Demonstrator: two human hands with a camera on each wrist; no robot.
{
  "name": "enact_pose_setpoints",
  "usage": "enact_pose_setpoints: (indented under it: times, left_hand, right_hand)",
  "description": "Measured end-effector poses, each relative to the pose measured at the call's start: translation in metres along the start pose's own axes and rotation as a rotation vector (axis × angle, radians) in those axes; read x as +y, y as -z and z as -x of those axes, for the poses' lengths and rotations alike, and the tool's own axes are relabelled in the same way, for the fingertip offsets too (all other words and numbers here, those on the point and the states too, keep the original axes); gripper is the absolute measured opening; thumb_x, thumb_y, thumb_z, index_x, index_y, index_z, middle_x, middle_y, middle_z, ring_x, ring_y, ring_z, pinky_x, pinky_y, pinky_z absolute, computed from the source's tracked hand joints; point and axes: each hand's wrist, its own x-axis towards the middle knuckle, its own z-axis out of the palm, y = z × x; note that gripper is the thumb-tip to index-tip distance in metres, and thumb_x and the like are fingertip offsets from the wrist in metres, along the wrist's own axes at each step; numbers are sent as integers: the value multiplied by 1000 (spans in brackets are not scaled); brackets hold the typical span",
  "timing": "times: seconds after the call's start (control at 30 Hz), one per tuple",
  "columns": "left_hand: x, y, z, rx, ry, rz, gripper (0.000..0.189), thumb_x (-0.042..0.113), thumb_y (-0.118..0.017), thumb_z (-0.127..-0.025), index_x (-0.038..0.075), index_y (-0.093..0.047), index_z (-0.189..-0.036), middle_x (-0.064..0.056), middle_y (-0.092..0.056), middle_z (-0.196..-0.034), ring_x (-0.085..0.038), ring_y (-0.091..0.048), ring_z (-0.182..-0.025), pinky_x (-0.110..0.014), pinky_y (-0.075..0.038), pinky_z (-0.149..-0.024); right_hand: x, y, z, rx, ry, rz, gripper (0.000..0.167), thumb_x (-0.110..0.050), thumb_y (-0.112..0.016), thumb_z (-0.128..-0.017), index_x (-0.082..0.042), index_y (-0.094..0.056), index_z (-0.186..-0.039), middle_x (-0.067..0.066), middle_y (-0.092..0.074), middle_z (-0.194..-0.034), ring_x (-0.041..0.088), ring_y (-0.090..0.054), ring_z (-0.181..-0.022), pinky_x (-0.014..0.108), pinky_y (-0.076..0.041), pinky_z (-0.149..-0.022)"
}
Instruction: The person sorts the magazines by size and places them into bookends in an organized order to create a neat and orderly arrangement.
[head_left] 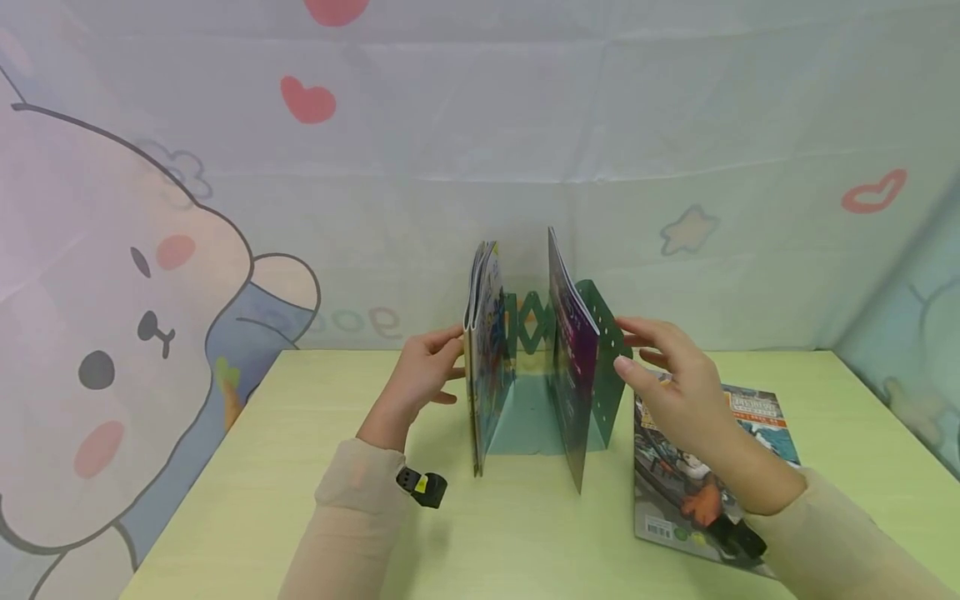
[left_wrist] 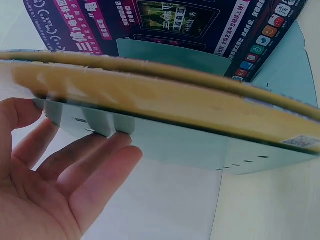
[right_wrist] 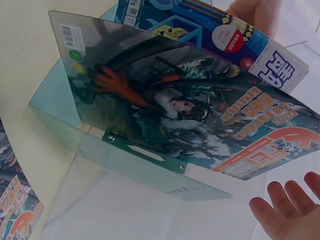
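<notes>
A green extendable bookend [head_left: 531,429] stands on the table, its perforated right plate [head_left: 609,375] and crisscross back visible. Several thin magazines [head_left: 474,350] stand together at its left side; a blue cover [right_wrist: 195,30] shows in the right wrist view. One magazine [head_left: 573,358] with a dark purple face leans near the right plate, apart from the left group. My left hand [head_left: 427,375] has its fingertips against the outer side of the left plate [left_wrist: 175,145], fingers extended. My right hand [head_left: 678,387], fingers spread and holding nothing, is just outside the right plate.
Another magazine [head_left: 712,483] lies flat on the pale yellow table [head_left: 247,492], partly under my right forearm. A cloth printed with a cartoon animal and hearts [head_left: 480,108] hangs behind the table. Each wrist wears a small black camera [head_left: 422,486].
</notes>
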Motion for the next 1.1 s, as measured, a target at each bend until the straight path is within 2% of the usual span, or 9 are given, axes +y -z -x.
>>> enact_pose_setpoints:
  times: [0.17,0.2,0.3,0.4,0.53,0.8,0.97,1.03,1.1]
  left_hand:
    - [0,1,1,-2,0,-17,46,29,-42,-98,23,-44,-143,-10,-49,-142,-31,-60,-116,-55,-53,-80]
    - [0,1,2,-3,2,-19,46,29,-42,-97,23,-44,-143,-10,-48,-142,-31,-60,-115,-54,-53,-80]
    - [0,1,3,-8,9,-24,44,31,-43,-97,28,-44,-142,-10,-47,-143,-31,-59,-117,-54,-53,-81]
    - [-1,2,3,-14,10,-35,43,34,-47,-97,34,-46,-139,-7,-46,-144,-31,-58,-118,-53,-53,-81]
    - [-1,3,3,-19,5,-47,41,36,-49,-96,39,-47,-137,-4,-47,-143,-30,-59,-118,-50,-55,-79]
    - [-1,4,5,-31,-5,-27,45,32,-45,-98,30,-41,-143,-10,-49,-141,-30,-58,-118,-53,-54,-80]
    - [-1,3,5,-27,-15,-14,46,31,-45,-98,29,-41,-144,-10,-52,-139,-31,-59,-117,-52,-54,-78]
    - [-1,2,5,-21,-16,-14,46,31,-44,-98,28,-41,-144,-10,-52,-139,-31,-59,-117,-52,-55,-77]
    - [-1,2,4,-15,-17,-14,46,30,-44,-97,28,-42,-143,-10,-52,-138,-31,-59,-117,-52,-55,-76]
  right_hand:
    - [5,2,2,-31,-78,42,42,-16,-55,-94,-7,-51,-135,12,-55,-132,28,-57,-113,49,-46,-94]
    - [6,3,2,-34,-87,51,42,-17,-55,-95,-7,-50,-135,12,-55,-132,28,-57,-113,49,-46,-94]
    - [10,5,3,-33,-99,70,41,-19,-53,-96,-8,-50,-136,11,-56,-132,27,-57,-112,45,-47,-93]
    - [13,8,3,-30,-119,87,41,-22,-51,-97,-9,-50,-136,10,-57,-131,26,-58,-112,24,-50,-91]
    - [15,13,0,-23,-145,94,40,-25,-49,-98,-10,-51,-135,10,-59,-130,29,-60,-110,2,-40,-80]
    - [25,18,-2,-21,-160,146,40,-26,-47,-99,-6,-52,-134,13,-61,-127,30,-62,-103,3,-41,-71]
    - [35,21,-2,-62,-195,145,42,-29,-46,-100,-5,-51,-134,17,-60,-127,38,-63,-105,3,-42,-69]
    - [38,22,-2,-79,-212,152,43,-30,-45,-100,-6,-50,-135,17,-59,-128,40,-62,-106,9,-47,-70]
    - [41,23,-2,-95,-227,163,44,-31,-43,-100,-6,-49,-136,18,-58,-129,41,-62,-106,22,-54,-73]
